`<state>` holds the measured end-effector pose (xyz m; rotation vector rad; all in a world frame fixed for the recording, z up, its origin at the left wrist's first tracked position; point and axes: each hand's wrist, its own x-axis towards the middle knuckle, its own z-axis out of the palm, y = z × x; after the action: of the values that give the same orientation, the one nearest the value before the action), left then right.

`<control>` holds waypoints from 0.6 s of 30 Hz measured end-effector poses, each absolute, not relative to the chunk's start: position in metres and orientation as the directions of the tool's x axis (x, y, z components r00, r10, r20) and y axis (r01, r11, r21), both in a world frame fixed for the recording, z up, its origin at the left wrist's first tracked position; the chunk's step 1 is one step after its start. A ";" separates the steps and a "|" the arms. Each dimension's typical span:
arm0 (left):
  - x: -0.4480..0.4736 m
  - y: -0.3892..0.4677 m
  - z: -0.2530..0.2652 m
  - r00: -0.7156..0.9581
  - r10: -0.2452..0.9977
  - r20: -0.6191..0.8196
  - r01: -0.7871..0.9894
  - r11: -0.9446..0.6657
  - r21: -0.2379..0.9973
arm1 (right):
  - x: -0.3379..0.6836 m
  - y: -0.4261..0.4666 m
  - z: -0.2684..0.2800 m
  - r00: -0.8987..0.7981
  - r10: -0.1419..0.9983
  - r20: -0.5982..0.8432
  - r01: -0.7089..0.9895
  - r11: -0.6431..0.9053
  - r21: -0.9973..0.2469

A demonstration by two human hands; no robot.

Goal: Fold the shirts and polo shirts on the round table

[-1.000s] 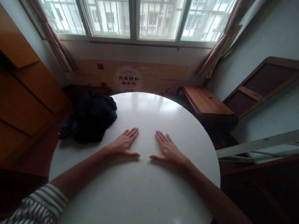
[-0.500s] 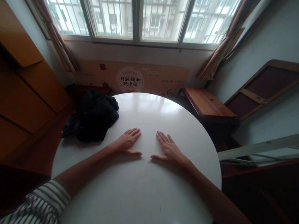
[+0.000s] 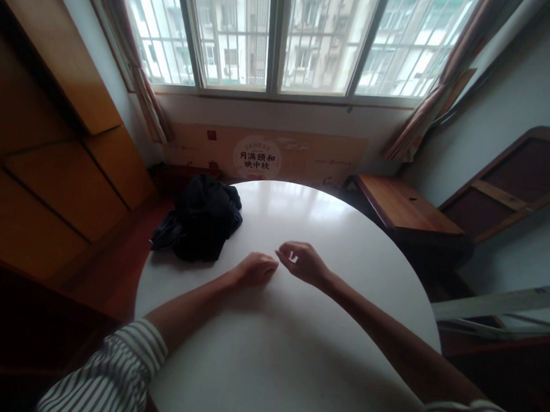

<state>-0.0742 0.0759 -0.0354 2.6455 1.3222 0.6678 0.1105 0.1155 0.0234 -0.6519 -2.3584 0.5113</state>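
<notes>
My left hand [image 3: 257, 269] is curled into a fist just above or on the white round table [image 3: 265, 367], and nothing shows in it. Close to its right, my right hand [image 3: 306, 264] has its fingers bent round toward the thumb. White tabletop shows through the loop they form, with no object inside. A narrow gap separates the two hands. The thing nearest my left hand is a crumpled heap of black cloth [image 3: 204, 220] at the table's far left edge.
Beyond the table, a barred window [image 3: 276, 38] sits above a printed Chinese banner [image 3: 301, 148]. Orange-brown cabinets [image 3: 62, 187] line the left side. On the right are a low wooden bench [image 3: 405, 204], a leaning wooden panel [image 3: 514, 177] and a pale rail [image 3: 506, 298].
Both hands lay flat with fingers spread; now they are curled and closer together. The whole view has shifted, so the table and cloth appear farther right.
</notes>
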 end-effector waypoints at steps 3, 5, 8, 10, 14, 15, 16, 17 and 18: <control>-0.074 0.078 -0.039 0.508 0.782 0.360 0.742 -0.610 0.277 | 0.037 0.124 0.054 -0.747 0.449 0.491 0.289 0.883 -0.369; -0.075 0.079 -0.041 0.514 0.775 0.369 0.739 -0.618 0.269 | -0.011 0.131 0.064 -0.779 0.408 0.477 0.316 0.912 -0.263; -0.076 0.078 -0.041 0.492 0.777 0.393 0.745 -0.609 0.272 | -0.066 0.142 0.068 -0.823 0.415 0.388 0.378 0.910 -0.172; -0.077 0.076 -0.039 0.480 0.794 0.373 0.755 -0.590 0.286 | -0.087 0.148 0.071 -0.808 0.454 0.375 0.404 0.891 -0.206; -0.078 0.073 -0.033 0.503 0.810 0.301 0.766 -0.579 0.280 | -0.085 0.175 0.115 -0.620 0.542 0.567 0.306 0.832 -0.462; -0.078 0.072 -0.032 0.505 0.811 0.297 0.769 -0.578 0.271 | -0.075 0.186 0.135 -0.508 0.585 0.632 0.238 0.801 -0.550; -0.077 0.072 -0.031 0.504 0.812 0.295 0.773 -0.577 0.265 | -0.062 0.198 0.155 -0.374 0.639 0.673 0.166 0.760 -0.629; -0.077 0.071 -0.030 0.503 0.813 0.292 0.776 -0.574 0.262 | -0.047 0.210 0.175 -0.242 0.682 0.690 0.120 0.727 -0.676; -0.077 0.071 -0.030 0.500 0.816 0.289 0.779 -0.570 0.262 | -0.028 0.221 0.192 -0.226 0.691 0.686 0.072 0.714 -0.696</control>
<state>-0.0766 0.0708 -0.0299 2.6357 1.4054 0.5882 -0.0280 0.2205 0.1917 -0.6124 -1.7249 0.6443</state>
